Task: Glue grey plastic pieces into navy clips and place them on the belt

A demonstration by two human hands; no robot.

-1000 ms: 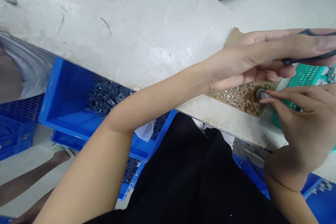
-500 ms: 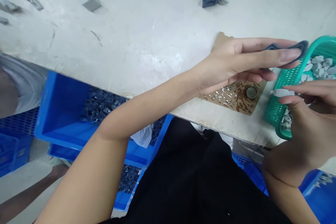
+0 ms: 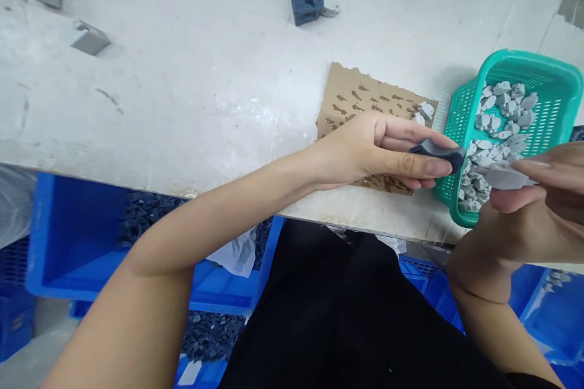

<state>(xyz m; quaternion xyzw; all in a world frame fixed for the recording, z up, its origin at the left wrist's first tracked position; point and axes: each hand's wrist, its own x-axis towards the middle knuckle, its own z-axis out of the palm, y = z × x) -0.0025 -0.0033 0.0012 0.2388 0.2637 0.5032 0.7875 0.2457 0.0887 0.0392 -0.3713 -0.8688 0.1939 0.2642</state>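
The dark blue-grey part (image 3: 437, 152) is in the left hand (image 3: 378, 152), just above the near edge of the white table (image 3: 205, 73) and close to the rim of the green basket (image 3: 542, 73). The left hand is narrow: thumb and fingers are closed around the part, and only its rounded end shows past the fingertips. The hand lies over a torn brown cardboard sheet (image 3: 356, 100) with dark stains.

The right hand (image 3: 533, 206) pinches a small light grey piece (image 3: 504, 177) between thumb and forefinger, in front of the basket's near corner; the other fingers are curled in. The two parts are near each other but apart.

The basket holds many similar grey pieces (image 3: 499, 112). Farther away on the table stands a dark blue block (image 3: 306, 3). Under the table edge, a blue bin (image 3: 68, 237) holds dark parts.

I can read no writing, label or brand anywhere.
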